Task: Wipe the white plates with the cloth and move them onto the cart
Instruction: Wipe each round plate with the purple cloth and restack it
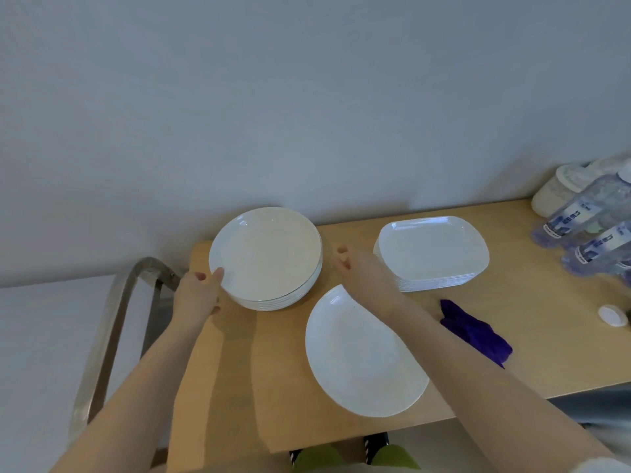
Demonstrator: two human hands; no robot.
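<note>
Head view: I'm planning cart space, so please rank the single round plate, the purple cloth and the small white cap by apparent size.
1. single round plate, though it lies nearest the camera
2. purple cloth
3. small white cap, plainly smallest

On the table (239,387), a round plate stack (266,257) sits back left, a rectangular plate stack (432,252) back right. A single plate (362,363) lies in front between them — the cloth (474,331) just to its right, bottles (587,227) at the far right.
</note>
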